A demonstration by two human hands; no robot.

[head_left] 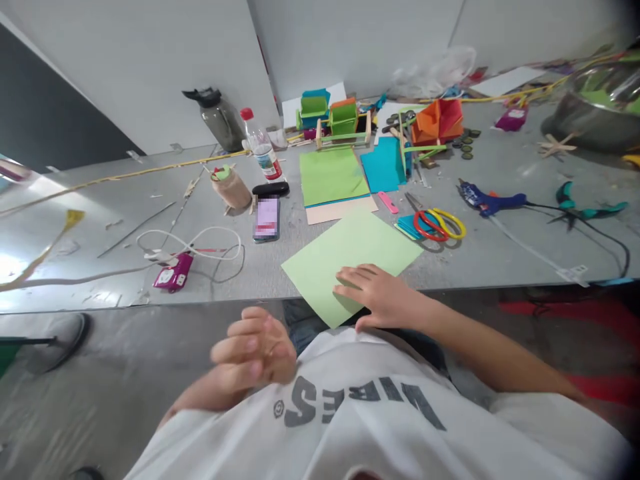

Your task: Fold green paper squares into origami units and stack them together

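Observation:
A light green sheet of paper (345, 257) lies turned at an angle on the table, one corner jutting past the front edge. My right hand (375, 297) rests on it, fingers stretched out, thumb apart. My left hand (257, 350) is held up in front of my shirt, off the table, fingers curled in toward the palm with nothing seen in them. Just beyond the sheet are a stack of green, blue and pale paper (334, 177), a pink cutter (388, 202), and scissors with red and yellow handles (440, 225) over small blue pieces.
A phone (267, 218), a bottle (264, 152) and a cup of sticks (231, 187) stand left of the paper stack. Paper wheels on stick frames (343, 120) are at the back. A glue gun (490, 199), pliers (585, 205) and a steel bowl (595, 113) are at right.

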